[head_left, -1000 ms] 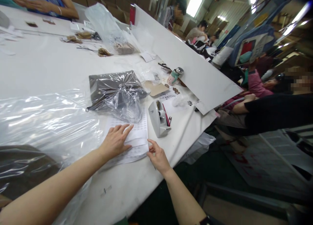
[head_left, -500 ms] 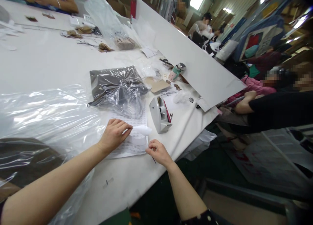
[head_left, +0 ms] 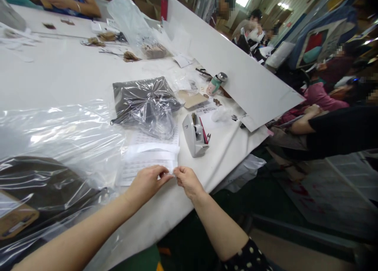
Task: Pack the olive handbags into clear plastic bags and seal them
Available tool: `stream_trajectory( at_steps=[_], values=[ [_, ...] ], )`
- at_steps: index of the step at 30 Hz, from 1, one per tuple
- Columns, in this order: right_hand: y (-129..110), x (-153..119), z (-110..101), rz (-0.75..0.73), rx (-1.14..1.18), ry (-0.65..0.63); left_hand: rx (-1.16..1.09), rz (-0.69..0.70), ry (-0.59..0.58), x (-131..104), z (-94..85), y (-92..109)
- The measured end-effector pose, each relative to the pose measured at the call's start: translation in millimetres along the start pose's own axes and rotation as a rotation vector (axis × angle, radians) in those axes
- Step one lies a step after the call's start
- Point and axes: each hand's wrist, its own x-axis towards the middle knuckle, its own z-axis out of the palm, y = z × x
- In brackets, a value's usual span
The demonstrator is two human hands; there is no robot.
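My left hand (head_left: 152, 179) and my right hand (head_left: 189, 181) meet at the lower right corner of a printed label sheet (head_left: 132, 169), fingertips pinched together. Between them shows a tiny whitish bit, too small to name. Across the sheet curls a blank white strip (head_left: 153, 148). Just beyond my right hand stands a grey tape dispenser (head_left: 191, 139) with a red-handled tool (head_left: 203, 130) beside it. Above the sheet lies a dark flat pouch in clear plastic (head_left: 141, 94), its loose plastic end covering the sheet's top.
To the left, a large clear plastic bag (head_left: 67, 133) covers a dark item with a brown tag (head_left: 20, 220). A flask (head_left: 216, 84) and a brown card (head_left: 193, 100) lie near the white board (head_left: 230, 62). Co-workers sit beyond the board and at the table's far left.
My left hand has come down and right, away from the curled strip, to meet my right hand. The strip now lies flatter across the sheet. The view has shifted slightly.
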Motion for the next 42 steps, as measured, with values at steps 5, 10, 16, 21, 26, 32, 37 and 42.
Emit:
stream_trajectory(
  at_steps=[5, 10, 16, 21, 26, 32, 37, 42],
  values=[
    [-2.5, -6.0, 7.5, -0.015, -0.014, -0.039, -0.027, -0.060, 0.005, -1.9, 0.2, -1.4],
    [-4.6, -5.6, 9.4, -0.002, 0.020, -0.095, -0.156, -0.174, -0.006, -8.3, -4.7, 2.6],
    [-1.5, -3.3, 9.5, -0.127, -0.125, -0.096, -0.229, -0.215, -0.072, -9.4, -8.9, 4.0],
    [0.5, -2.5, -4.9, -0.191, -0.272, 0.064, -0.315, -0.290, -0.054, -9.8, -17.9, -5.3],
    [-10.9, -38.3, 18.1, -0.603, -0.407, 0.429, -0.145, -0.153, 0.349, -35.4, -58.0, -9.3],
    [-20.3, -76.3, 111.0, -0.600, -0.204, -0.031, 0.407, 0.352, 0.605, -84.7, -106.8, -8.7],
    [-20.1, -90.0, 154.6, -0.639, -0.132, -0.127, 0.512, 0.395, 0.621, -124.2, -124.8, -13.9],
    [-16.9, -102.8, 182.3, -0.587, -0.003, -0.254, 0.544, 0.374, 0.572, -159.8, -133.8, -27.8]
  ],
)
